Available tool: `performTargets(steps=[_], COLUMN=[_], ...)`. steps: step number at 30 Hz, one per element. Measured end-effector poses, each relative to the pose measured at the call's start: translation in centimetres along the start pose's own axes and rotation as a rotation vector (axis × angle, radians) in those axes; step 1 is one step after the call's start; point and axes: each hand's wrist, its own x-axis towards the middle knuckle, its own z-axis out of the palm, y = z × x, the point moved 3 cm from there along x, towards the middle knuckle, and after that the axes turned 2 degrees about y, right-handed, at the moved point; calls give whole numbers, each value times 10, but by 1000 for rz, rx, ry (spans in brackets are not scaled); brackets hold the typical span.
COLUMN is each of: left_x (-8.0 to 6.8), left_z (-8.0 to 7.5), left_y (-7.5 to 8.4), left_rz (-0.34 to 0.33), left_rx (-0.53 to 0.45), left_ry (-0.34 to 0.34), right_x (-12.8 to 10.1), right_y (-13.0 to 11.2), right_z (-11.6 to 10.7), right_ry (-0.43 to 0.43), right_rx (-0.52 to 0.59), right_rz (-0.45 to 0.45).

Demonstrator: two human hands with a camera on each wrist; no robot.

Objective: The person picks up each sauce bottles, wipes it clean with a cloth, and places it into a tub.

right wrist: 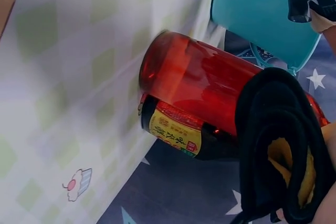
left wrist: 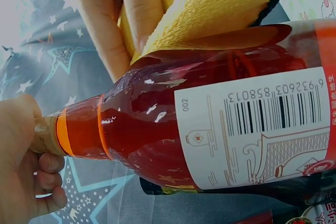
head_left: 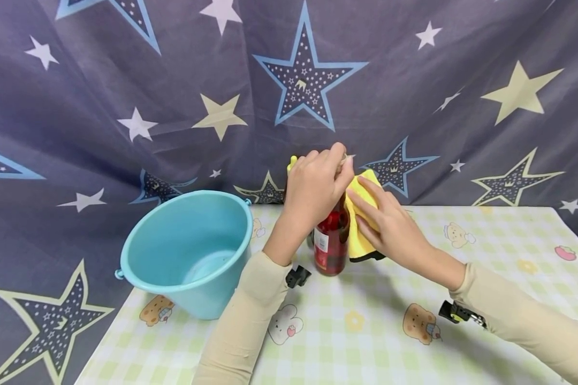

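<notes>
The red bottle (head_left: 332, 240) stands upright on the table (head_left: 501, 256), just right of the blue bucket (head_left: 192, 251). The left hand (head_left: 318, 187) is clamped around the bottle's neck from above, fingers curled tight. The right hand (head_left: 390, 224) lies with fingers nearly straight, pressing a folded yellow cloth (head_left: 361, 214) flat against the bottle's right side. Behind the bottle, touching it, a second dark bottle (right wrist: 184, 135) with a yellow label shows in the right wrist view. The table wears a pale green checked cover printed with bears, rabbits and cupcakes. Behind the bottle hangs a dark curtain (head_left: 125, 107) covered in blue, cream and white stars, draping down past the table's left edge.
</notes>
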Motion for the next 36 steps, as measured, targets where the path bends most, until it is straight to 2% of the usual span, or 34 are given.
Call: performTargets(steps=[18, 27, 36], left_x=[1, 0, 1], left_z=[-1, -1, -2], left_y=[-1, -1, 0], left_rz=[-22, -37, -30], left_rx=[11, 11, 10], left_ry=[-32, -68, -77], right_x=[-8, -14, -22], right_y=[1, 1, 2], right_z=[7, 13, 21], right_ry=[-72, -170, -249], right_rx=[-46, -70, -43], right_rz=[44, 122, 130])
